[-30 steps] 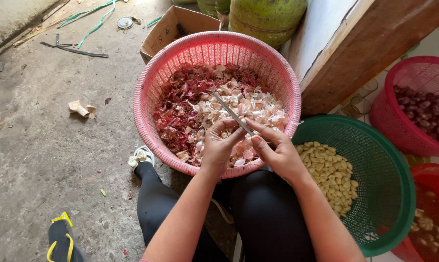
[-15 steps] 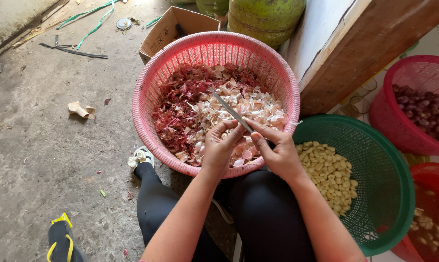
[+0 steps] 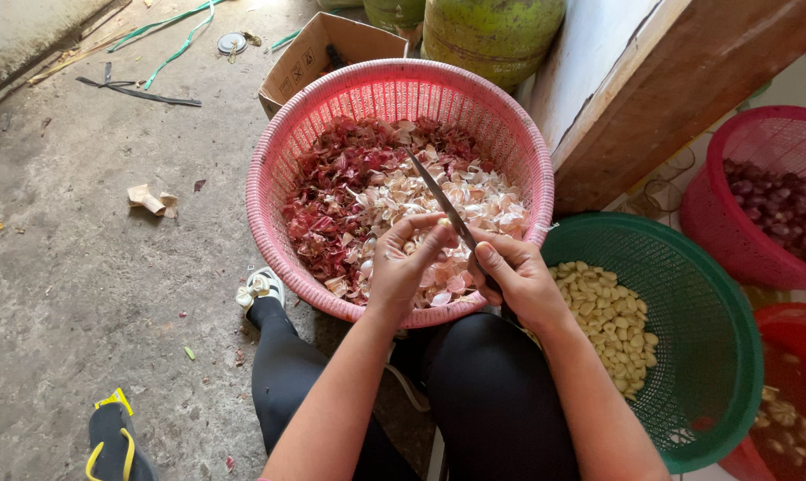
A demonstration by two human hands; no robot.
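Over the pink basket (image 3: 287,160) of peelings, the right hand (image 3: 519,278) grips a knife (image 3: 438,200); the left hand (image 3: 403,267) pinches a garlic clove (image 3: 442,224) against the blade.

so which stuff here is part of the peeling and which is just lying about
In use:
- knife, in right hand
- garlic clove, in left hand
- pink basket of skins
- green basket of peeled cloves

Lying about:
- cardboard box
- green gas cylinder
- sandal
- black strap

we see bright, even daylight and a sharp view throughout, with soft shadows under the pink basket (image 3: 278,223) on the concrete floor (image 3: 73,267), a pale glare top right, and slight wide-angle bending at the edges.
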